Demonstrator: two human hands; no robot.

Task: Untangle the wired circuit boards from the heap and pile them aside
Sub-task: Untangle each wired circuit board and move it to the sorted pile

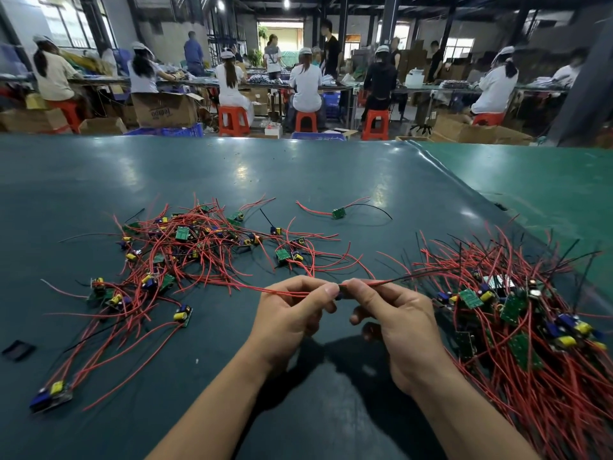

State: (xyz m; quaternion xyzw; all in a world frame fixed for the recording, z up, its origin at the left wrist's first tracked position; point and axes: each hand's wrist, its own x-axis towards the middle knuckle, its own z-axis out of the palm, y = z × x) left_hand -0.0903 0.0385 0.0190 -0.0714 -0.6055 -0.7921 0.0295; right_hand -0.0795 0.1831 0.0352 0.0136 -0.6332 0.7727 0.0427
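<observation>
Both hands pinch one wired board above the green table (pixel 298 180).
Left hand (pixel 292 313) grips its red wires; right hand (pixel 394 323) pinches the board (pixel 341 293), mostly hidden. Tangled heap (pixel 199 247) lies left, sorted pile (pixel 517 320) right.

Heap (pixel 199 250) at left: red wires, few black; green boards, yellow and blue parts. Pile (pixel 517 313) at right: same colours. Table (pixel 298 180) dark teal; far right mat (pixel 530 180) brighter green. Far stools (pixel 234 120) orange-red.
</observation>
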